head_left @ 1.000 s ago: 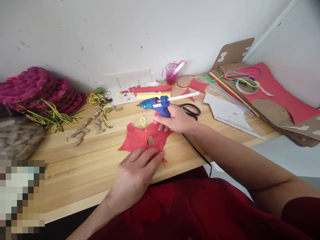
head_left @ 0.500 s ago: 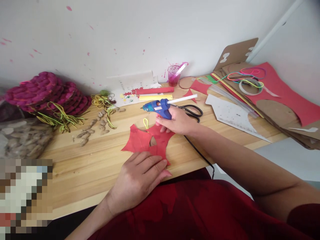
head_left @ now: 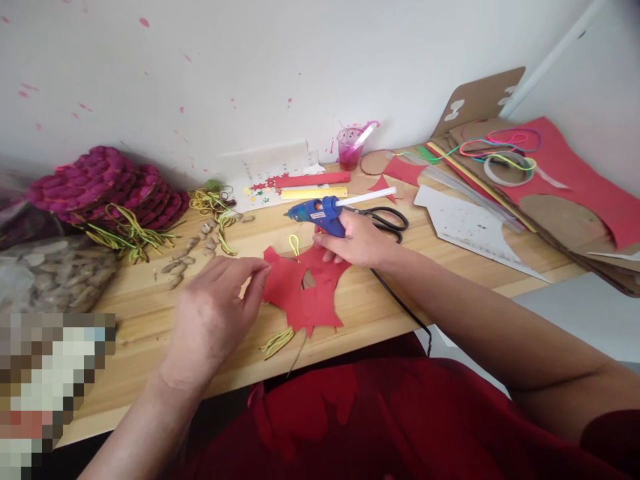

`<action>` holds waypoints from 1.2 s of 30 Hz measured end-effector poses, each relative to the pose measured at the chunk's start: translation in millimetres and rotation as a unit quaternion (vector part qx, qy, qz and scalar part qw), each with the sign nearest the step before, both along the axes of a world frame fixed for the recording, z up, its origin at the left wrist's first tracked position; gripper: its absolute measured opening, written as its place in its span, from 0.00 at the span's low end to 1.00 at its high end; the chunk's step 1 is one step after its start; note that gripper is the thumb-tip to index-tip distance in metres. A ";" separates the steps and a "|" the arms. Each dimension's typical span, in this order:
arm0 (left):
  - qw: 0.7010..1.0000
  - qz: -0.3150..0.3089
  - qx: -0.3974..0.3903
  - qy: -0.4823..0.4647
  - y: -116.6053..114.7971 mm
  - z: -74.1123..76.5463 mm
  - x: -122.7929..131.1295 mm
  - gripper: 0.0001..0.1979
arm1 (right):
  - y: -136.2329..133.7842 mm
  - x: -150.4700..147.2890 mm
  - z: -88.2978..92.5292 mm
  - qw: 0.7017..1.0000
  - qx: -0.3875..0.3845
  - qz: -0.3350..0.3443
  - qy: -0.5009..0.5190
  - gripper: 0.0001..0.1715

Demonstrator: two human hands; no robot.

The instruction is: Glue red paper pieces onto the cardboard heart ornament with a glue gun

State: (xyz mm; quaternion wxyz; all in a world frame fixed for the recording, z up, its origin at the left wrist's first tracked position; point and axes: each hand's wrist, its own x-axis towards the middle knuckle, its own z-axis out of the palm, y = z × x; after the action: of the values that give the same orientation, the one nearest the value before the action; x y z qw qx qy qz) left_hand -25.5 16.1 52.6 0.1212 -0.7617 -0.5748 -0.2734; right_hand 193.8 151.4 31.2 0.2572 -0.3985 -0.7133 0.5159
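My right hand (head_left: 363,240) is closed round the handle of a blue glue gun (head_left: 320,215). A white glue stick (head_left: 367,196) pokes out of its back, and the nozzle points left. Below it, red paper pieces (head_left: 315,300) lie overlapped on the tabletop, with a small brown gap between them. A yellow cord loop (head_left: 295,244) shows at their top edge and a yellow-green tassel (head_left: 277,343) at the bottom. With thumb and fingers together, my left hand (head_left: 220,307) pinches the left edge of the red paper; its fingertips partly cover that edge.
Peanuts in shell (head_left: 187,253) are scattered to the left, near a bag of peanuts (head_left: 55,273) and stacked magenta discs (head_left: 107,187). Scissors (head_left: 387,220) lie behind my right hand. A cup of pink liquid (head_left: 350,150) stands by the wall. Cardboard (head_left: 555,210) lies at right.
My left hand has lifted off the lower red paper and moved up and left to its left edge. The tassel is now uncovered. My right hand still holds the glue gun.
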 end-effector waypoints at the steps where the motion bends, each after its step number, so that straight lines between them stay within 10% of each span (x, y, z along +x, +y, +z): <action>1: 1.000 -0.017 -0.009 0.003 1.3 -1.0 1.4 0.02 | 0.1 -0.1 -0.2 1.000 0.004 0.003 0.003 0.09; 15: 0.947 -0.252 -0.197 -0.019 31.4 -8.2 32.5 0.18 | 2.6 0.4 -2.4 1.000 0.008 -0.002 -0.011 0.08; 28: 0.955 -0.233 -0.156 0.091 24.5 -18.1 38.9 0.13 | 8.8 6.5 13.8 0.989 -0.095 -0.091 0.061 0.04; 36: 0.954 -0.210 -0.137 0.163 16.4 -25.7 41.1 0.17 | 10.6 11.6 8.4 0.996 -0.004 -0.081 0.020 0.08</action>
State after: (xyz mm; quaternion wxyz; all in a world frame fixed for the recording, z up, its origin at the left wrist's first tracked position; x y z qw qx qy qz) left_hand 15.7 32.4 27.0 0.0479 -0.9086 -0.4064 -0.0837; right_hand 205.4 162.0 39.6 0.3108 -0.4461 -0.6711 0.5040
